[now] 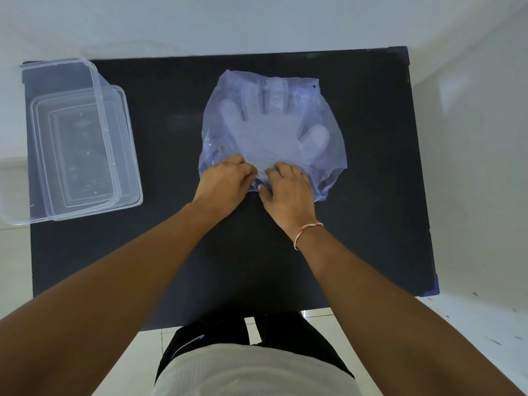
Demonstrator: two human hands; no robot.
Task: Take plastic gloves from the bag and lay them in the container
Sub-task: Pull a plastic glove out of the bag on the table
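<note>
Clear gloves [274, 130] lie inside the bag [213, 110] at centre, both hands' grips pinching its mouth; container [37, 155] at left looks empty.

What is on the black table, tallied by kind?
Clear plastic container: 1
Clear lid lying inside the container: 1
Bluish plastic bag: 1
Stack of plastic gloves inside the bag: 1, single gloves uncountable
Total: 4

I see the container [71, 144] at the bench's [177, 252] left, the bag [271, 130] mid-bench holding the gloves [274, 130].
</note>
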